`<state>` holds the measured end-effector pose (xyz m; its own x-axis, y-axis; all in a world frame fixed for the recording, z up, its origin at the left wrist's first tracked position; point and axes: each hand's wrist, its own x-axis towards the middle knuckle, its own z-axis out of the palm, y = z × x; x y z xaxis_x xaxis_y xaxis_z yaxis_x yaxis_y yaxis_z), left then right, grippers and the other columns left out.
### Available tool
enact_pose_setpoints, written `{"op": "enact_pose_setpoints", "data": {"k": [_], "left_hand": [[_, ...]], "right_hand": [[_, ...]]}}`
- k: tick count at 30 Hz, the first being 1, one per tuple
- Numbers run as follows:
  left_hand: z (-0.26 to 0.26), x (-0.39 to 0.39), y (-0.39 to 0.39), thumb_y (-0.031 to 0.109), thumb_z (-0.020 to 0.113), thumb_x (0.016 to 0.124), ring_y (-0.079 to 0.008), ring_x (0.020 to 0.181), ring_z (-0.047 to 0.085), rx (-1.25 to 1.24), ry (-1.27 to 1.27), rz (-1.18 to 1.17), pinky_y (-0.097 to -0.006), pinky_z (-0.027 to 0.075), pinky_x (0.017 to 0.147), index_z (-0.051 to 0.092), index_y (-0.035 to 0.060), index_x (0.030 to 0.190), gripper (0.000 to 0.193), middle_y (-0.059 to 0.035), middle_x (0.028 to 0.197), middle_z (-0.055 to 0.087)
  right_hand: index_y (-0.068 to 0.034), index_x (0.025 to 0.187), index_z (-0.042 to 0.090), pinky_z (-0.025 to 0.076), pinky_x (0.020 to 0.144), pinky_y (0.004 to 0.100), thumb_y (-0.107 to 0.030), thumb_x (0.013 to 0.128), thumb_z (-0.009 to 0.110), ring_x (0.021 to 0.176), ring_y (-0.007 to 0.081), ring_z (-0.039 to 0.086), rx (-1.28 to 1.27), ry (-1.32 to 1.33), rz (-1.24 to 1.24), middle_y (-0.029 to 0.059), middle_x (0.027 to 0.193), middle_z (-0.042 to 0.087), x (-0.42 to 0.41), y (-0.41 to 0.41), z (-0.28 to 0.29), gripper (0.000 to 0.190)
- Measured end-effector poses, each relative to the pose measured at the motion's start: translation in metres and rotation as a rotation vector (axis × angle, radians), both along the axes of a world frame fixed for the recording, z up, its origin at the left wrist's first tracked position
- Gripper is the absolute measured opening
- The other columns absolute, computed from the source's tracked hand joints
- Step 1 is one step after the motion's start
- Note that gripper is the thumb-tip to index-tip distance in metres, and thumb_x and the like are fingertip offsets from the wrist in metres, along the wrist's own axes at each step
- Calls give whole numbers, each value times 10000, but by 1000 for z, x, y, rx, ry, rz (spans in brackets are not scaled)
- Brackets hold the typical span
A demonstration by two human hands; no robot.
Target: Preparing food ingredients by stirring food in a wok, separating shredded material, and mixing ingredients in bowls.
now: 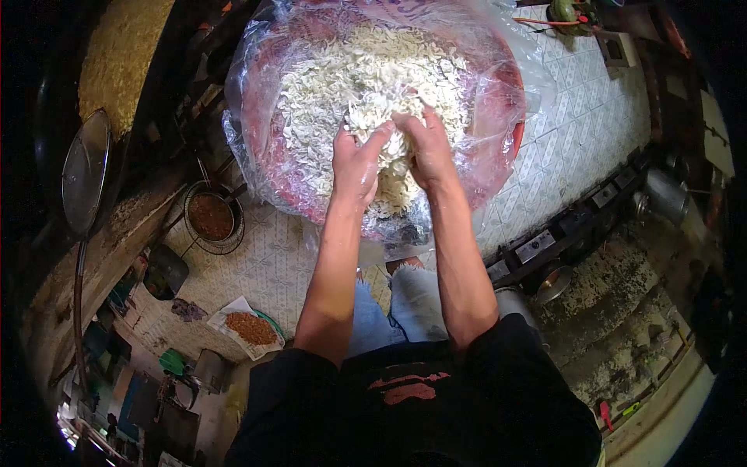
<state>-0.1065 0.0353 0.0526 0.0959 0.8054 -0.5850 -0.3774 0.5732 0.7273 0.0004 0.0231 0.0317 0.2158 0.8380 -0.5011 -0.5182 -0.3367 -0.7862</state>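
A wide red basin [519, 137] lined with a clear plastic sheet [248, 111] stands before me, holding a heap of pale, flour-dusted shreds [318, 87]. What food the shreds are, I cannot tell. My left hand [355, 169] and my right hand [430, 153] are side by side over the near middle of the heap. Between them they cup a loose clump of the shreds, thumbs towards each other. Some fingers are hidden by the clump, and it looks slightly blurred.
On the left are a pan of reddish-brown food [211, 216], a long-handled strainer [86, 175], and brown bits on paper [251, 328]. Gas burners [535, 245] and a metal pot [666, 195] line the right. Patterned tiles [560, 146] cover the floor.
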Motion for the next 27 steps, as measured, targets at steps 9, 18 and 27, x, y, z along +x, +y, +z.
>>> {"op": "enact_pose_setpoints", "data": {"k": [9,18,27], "left_hand": [[-16,-5,2,253,527,929,-204,1066,537,-124,-367,141,-322,411,932,469,-91,1202,443,-152,1144,563],[-14,-5,-8,138,600,881,-138,963,555,23,6,-60,-258,444,837,514,-41,1192,369,-98,1044,598],[4,-6,1,91,639,853,-125,1005,531,67,-18,-209,-262,411,881,561,-3,1154,325,-68,1084,596]], "right_hand": [[-1,1169,548,423,553,239,-47,825,603,674,62,487,-158,163,-6,16,861,594,13,-7,21,351],[-7,1314,428,466,677,244,-93,850,587,767,132,557,-269,-118,200,88,985,588,29,-12,25,498],[-2,1170,541,470,617,227,-32,834,626,758,106,566,-157,-219,307,67,985,610,27,-12,51,348]]}}
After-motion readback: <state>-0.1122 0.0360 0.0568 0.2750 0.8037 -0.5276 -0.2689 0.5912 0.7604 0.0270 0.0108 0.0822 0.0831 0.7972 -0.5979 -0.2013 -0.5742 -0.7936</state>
